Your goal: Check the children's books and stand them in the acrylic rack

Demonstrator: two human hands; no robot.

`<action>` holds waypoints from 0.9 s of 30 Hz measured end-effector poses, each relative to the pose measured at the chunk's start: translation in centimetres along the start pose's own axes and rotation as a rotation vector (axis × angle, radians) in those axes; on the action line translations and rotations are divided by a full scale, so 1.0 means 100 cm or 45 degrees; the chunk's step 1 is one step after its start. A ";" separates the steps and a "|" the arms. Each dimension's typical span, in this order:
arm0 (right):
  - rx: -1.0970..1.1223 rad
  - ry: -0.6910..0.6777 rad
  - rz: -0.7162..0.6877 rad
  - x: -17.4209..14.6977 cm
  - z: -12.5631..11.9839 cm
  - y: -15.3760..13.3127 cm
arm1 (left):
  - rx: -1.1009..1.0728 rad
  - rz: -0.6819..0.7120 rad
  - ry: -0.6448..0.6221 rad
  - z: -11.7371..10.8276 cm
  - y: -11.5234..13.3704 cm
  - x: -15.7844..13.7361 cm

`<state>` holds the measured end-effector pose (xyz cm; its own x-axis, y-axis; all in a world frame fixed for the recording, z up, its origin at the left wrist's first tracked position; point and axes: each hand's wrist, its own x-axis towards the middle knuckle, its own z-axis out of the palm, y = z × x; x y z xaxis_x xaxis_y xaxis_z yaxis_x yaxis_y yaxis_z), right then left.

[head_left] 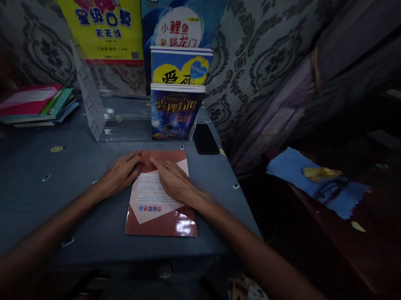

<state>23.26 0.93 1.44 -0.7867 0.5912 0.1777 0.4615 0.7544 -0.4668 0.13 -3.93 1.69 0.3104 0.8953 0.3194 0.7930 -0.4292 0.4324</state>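
A thin reddish-brown book (161, 224) lies on the table with a pale panel of printed text facing up; its lettering appears upside down. My left hand (123, 173) rests at the book's upper left edge, fingers extended and touching it. Across the upper part of the cover lies my right hand (174, 180), palm down, with fingers stretched out and slightly blurred. Neither hand grips the book.
A clear acrylic stand (96, 107) holds upright books, including a yellow workbook (102, 46) and a dark blue book (174, 112). A black phone (206, 139) lies beside it. Stacked booklets (35, 104) are at left. A blue cloth (289, 172) lies on the right-hand surface.
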 end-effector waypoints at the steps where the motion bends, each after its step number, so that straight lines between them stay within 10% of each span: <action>1: 0.024 0.019 -0.019 0.012 0.005 -0.004 | 0.013 0.010 0.018 0.003 0.000 0.001; 9: 0.029 -0.010 -0.068 0.048 0.022 -0.003 | 0.150 0.056 0.056 0.014 -0.007 -0.005; 27: -0.093 0.354 0.435 -0.011 -0.021 0.053 | 0.306 0.061 0.064 0.014 -0.009 -0.005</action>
<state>27.41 4.91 0.62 -0.4483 0.8568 0.2547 0.7115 0.5146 -0.4785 -0.04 -3.84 -0.01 0.3289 0.8651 0.3788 0.8817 -0.4250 0.2050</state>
